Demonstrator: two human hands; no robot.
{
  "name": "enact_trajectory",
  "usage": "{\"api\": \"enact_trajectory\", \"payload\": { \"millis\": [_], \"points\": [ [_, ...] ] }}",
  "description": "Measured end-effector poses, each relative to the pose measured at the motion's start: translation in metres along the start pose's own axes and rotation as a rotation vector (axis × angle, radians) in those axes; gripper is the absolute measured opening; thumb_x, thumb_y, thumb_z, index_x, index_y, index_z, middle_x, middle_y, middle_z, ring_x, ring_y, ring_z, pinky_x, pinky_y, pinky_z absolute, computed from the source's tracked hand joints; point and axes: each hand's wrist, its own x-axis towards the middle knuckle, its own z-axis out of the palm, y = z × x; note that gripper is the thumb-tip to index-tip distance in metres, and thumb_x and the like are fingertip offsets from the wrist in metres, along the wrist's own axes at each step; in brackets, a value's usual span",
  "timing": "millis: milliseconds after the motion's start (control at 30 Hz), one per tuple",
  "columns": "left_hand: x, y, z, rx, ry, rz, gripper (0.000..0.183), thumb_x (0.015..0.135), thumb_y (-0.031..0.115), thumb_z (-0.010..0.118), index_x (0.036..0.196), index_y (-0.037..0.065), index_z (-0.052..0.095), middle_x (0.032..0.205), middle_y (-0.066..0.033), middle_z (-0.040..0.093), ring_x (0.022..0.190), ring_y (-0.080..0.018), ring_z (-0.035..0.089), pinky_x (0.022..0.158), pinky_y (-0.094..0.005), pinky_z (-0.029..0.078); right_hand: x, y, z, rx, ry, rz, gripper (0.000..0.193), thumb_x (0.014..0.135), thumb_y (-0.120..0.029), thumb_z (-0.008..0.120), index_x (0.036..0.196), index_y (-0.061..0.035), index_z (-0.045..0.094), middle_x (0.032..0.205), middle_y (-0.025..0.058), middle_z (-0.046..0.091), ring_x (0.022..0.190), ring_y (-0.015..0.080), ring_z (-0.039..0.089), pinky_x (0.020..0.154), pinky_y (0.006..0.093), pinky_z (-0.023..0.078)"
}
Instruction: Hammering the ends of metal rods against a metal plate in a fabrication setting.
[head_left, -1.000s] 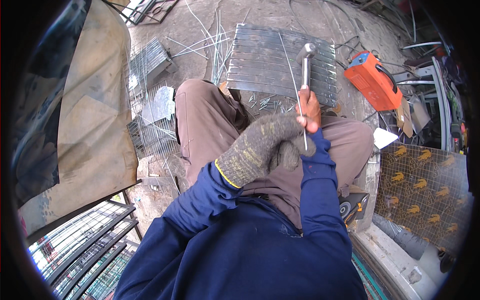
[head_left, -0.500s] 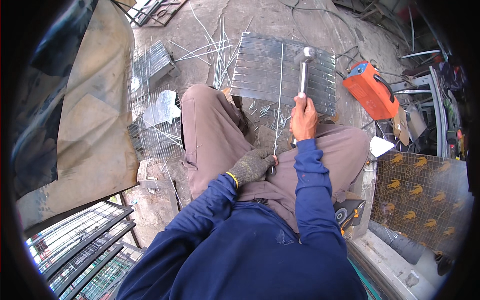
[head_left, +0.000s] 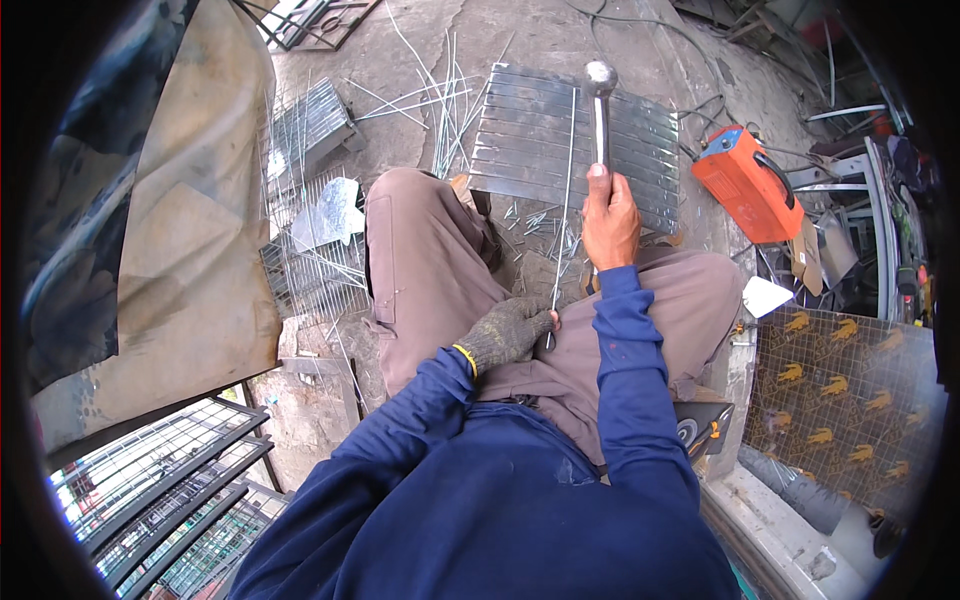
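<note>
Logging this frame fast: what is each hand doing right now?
Left hand: gloved, closed on the thin wire rod.
Right hand: bare, closed on the hammer.

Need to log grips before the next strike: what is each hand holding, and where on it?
Right hand grips the hammer at the lower handle. Gloved left hand pinches the thin wire rod near its lower end.

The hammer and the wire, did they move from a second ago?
Yes. The right hand carried the hammer away from the body, out over the ribbed metal sheet. The gloved left hand dropped toward the lap, its grip unchanged on the thin wire. Sheet and orange machine stayed put.
</note>
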Motion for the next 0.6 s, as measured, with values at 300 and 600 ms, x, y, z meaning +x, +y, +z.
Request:
{"api": "enact_trajectory", "payload": {
  "millis": [300, 600],
  "points": [
    [-0.066, 0.126, -0.019, -1.051, -0.379, 0.212, 0.03, 0.107, 0.031, 0.045, 0.121, 0.007, 0.056, 0.077, -0.0016, 0.064, 0.041, -0.006, 0.038, 0.039, -0.0224, 0.031, -0.003, 0.024, -0.027, 0.064, 0.02, 0.269, 0.06, 0.104, -0.053, 0.036, 0.096, 0.003, 0.055, 0.066, 0.019, 0.062, 0.048, 0.0318, 0.062, 0.044, 0.0426, 0.051],
    [-0.056, 0.184, -0.02, -1.409, -0.494, 0.306, 0.034, 0.11, 0.034, 0.036, 0.128, 0.01, 0.052, 0.093, 0.0023, 0.067, 0.042, -0.0025, 0.04, 0.04, -0.0233, 0.035, -0.005, 0.043, -0.042, 0.037, -0.059, 0.293, 0.062, 0.103, -0.056, 0.036, 0.1, 0.0026, 0.057, 0.065, 0.0146, 0.06, 0.043, 0.0246, 0.059, 0.041, 0.0394, 0.048]
  ]
}}
